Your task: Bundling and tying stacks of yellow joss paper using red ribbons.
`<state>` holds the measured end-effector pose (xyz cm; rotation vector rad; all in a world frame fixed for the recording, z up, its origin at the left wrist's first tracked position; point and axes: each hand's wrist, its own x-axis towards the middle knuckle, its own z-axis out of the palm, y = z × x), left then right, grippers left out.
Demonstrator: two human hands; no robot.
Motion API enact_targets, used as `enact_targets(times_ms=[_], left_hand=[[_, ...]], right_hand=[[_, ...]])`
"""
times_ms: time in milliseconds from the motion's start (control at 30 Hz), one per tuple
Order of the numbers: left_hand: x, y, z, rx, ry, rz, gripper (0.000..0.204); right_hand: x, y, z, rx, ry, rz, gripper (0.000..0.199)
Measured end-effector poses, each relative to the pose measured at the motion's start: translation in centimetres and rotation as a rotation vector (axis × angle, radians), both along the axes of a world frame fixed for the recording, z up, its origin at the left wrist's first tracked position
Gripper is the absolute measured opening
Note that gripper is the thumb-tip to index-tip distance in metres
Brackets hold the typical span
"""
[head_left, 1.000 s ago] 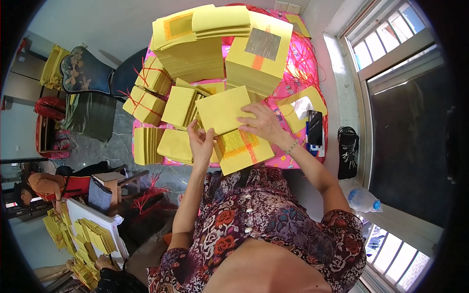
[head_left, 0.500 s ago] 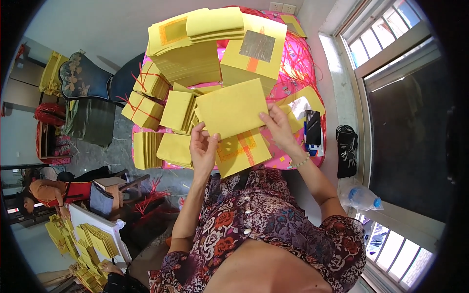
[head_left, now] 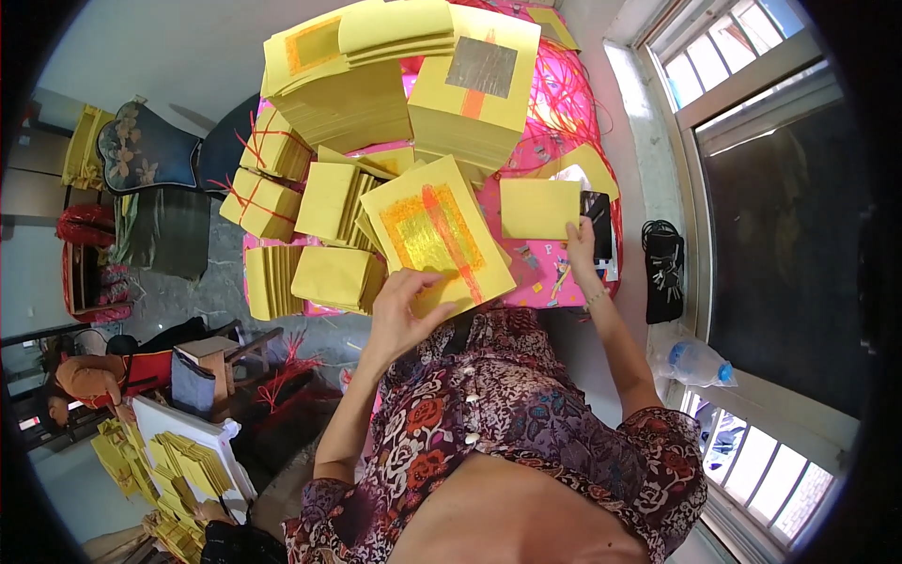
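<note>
My right hand (head_left: 582, 247) pinches the right edge of a folded yellow paper (head_left: 540, 209) over the right side of the pink-covered table. My left hand (head_left: 406, 308) is at the lower left edge of a yellow paper sheet (head_left: 413, 209), its thumb and forefinger apart above it. That sheet lies tilted in front of me and bears a gold foil patch framed in orange, with an orange-red stripe. Left of it are folded paper stacks (head_left: 336, 277), and behind these sit bundles tied with red string (head_left: 261, 202).
Tall stacks of yellow paper (head_left: 343, 103) stand at the back. Red strings (head_left: 568, 94) trail along the table's right side. A black phone (head_left: 596, 226) lies beside the folded paper. A plastic bottle (head_left: 695, 364) rests on the windowsill. Another person (head_left: 89, 378) is at the left.
My right hand has carried the folded paper to the right, off the foil-patched sheet. My left hand has let go of it and moved over that sheet, now fully uncovered.
</note>
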<state>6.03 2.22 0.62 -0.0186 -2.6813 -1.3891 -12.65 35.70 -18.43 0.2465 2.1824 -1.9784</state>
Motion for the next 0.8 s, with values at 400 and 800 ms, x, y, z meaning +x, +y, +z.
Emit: enact_targets(times_ms=[400,800], left_hand=[[0.3,1.4,-0.2,-0.319,0.010,-0.086,0.044],[-0.5,1.0,0.0,0.090,-0.236,0.079,0.021]], right_hand=[[0.2,-4.9,4.6,0.835,0.760,0.105,0.033],[4.5,-10.1,20.7,0.393,0.677,1.123,0.023]])
